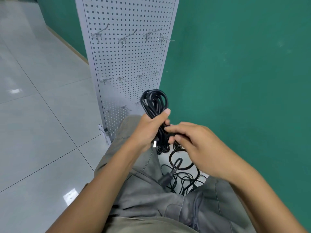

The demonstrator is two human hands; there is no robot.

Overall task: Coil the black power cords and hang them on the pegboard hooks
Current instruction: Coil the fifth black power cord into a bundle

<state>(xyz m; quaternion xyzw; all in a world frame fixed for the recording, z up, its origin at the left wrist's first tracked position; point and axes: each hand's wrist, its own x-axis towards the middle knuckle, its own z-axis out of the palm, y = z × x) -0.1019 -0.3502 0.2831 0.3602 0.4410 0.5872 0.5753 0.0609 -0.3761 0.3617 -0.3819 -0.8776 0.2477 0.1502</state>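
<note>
Against the green wall (pixel 235 64) stands a white pegboard (pixel 127 56), its foot on the grey tiled floor (pixel 42 115). Metal hooks (pixel 124 38) stick out of it in rows: four in the top row, four in the next, and at least three lower down, partly hidden behind the coil; all of them hang bare. Before the board, the left hand (pixel 148 130) grasps a coil (pixel 155 105) of black cord, thumb pressed across the strands, loops rising above the fist and a plug end showing below it. Just beside it, the right hand (pixel 193 142) pinches the cord's loose run with curled fingers, touching the bundle. Between the person's knees in grey trousers (pixel 151 199), a tangle (pixel 183 179) of more black cord lies on the floor, one plug on top; how many cords it holds I cannot tell.
</note>
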